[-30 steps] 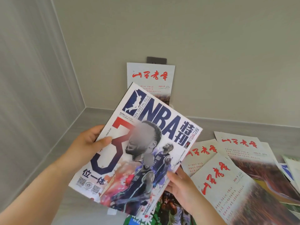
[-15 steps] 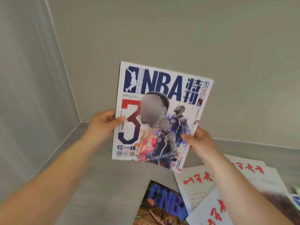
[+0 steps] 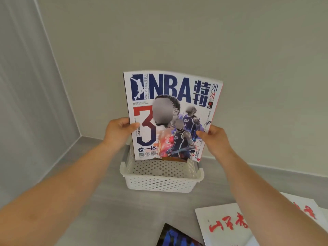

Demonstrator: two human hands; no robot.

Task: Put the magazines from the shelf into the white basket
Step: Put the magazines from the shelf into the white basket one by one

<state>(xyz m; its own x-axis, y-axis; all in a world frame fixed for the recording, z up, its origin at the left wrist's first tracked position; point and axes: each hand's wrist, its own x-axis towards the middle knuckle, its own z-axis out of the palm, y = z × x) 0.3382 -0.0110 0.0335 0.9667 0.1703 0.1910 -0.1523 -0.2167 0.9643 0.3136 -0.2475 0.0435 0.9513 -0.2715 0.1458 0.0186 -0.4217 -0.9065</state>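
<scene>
Over at the back wall: white basket (image 3: 160, 176) on the grey shelf (image 3: 110, 201), perforated sides, rim towards the camera. Inside it, hard to tell — only a dark reddish edge (image 3: 174, 159) peeking out below the held cover, maybe another magazine standing at the far side. NBA magazine (image 3: 170, 118) upright over the basket's far half, cover facing the camera, title at the top, long axis vertical, spine on the left, bottom edge right at rim level; touching the basket or not, can't tell. Gripped on both sides at mid-height. Left hand (image 3: 118, 133) curled round the spine edge, thumb pressed on the cover, fingers hidden behind. Right hand (image 3: 213, 139) pinching the opposite edge, thumb on front, fingers wrapped behind. Down at bottom right on the shelf, well apart from the basket: white magazine (image 3: 225, 226) with red characters, lying flat, and beside it a dark blue cover (image 3: 175, 237), cut off by the frame.
</scene>
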